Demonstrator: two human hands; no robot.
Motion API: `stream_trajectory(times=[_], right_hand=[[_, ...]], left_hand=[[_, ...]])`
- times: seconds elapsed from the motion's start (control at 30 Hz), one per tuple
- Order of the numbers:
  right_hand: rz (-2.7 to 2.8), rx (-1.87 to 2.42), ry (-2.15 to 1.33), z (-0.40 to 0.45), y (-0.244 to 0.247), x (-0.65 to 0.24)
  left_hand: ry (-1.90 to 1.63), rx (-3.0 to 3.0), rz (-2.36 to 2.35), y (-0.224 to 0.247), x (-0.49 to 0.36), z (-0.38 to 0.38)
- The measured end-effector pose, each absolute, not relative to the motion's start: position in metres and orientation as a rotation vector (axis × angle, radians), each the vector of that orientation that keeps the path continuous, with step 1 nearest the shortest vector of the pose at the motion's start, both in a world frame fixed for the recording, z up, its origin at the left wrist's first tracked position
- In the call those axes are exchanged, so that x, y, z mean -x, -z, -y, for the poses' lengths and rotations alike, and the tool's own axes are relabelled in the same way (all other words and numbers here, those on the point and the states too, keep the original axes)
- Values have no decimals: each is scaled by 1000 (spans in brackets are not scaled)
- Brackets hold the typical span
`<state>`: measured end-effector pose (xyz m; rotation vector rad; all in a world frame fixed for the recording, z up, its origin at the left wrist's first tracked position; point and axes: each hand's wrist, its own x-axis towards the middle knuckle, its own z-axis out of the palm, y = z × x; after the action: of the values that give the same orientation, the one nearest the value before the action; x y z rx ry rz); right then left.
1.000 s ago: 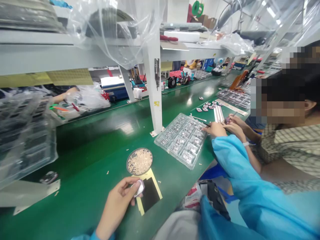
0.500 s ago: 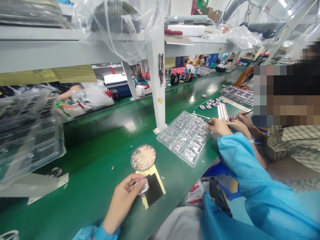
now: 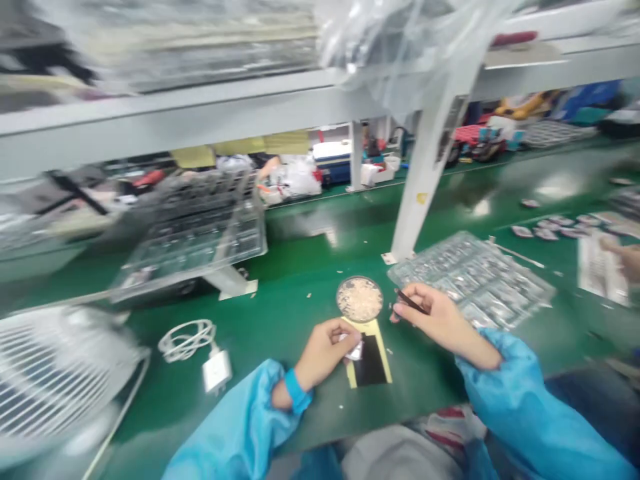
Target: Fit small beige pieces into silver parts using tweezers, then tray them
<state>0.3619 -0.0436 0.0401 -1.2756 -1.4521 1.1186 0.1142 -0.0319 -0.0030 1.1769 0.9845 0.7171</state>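
My left hand [image 3: 325,350] is closed on a small white part [image 3: 356,349], pinched between thumb and fingers over the left edge of a black pad [image 3: 371,363]. The pad lies on yellow paper [image 3: 385,360]. Just behind it is a round dish [image 3: 340,308] filled with tiny pale pieces. My right hand [image 3: 427,313] grips dark, slim tweezers [image 3: 411,302] to the right of the dish. Their tips are blurred, so whether they hold anything is unclear. A clear compartment tray [image 3: 465,243] of small wrapped parts lies behind my right hand.
A white shelf post [image 3: 425,193] stands behind the dish. Left are a white fan [image 3: 65,373], a charger [image 3: 217,371] with coiled cable and stacked clear trays [image 3: 240,233]. Several small parts [image 3: 550,225] and another person's hand [image 3: 623,257] are at right.
My right hand has moved left from the compartment tray to near the dish, with the tweezers. My left hand still holds the white part at the pad. The view has swung left.
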Motion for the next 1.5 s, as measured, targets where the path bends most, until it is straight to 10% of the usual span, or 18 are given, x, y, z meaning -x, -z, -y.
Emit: stream_trajectory(times=[0.63, 1.5], right_hand=[[1152, 1143, -1611, 9, -17, -291], [1346, 1254, -1429, 8, -8, -289]], left_hand=[[-1109, -948, -956, -1, -91, 2], [-1056, -1402, -1057, 5, -95, 12]])
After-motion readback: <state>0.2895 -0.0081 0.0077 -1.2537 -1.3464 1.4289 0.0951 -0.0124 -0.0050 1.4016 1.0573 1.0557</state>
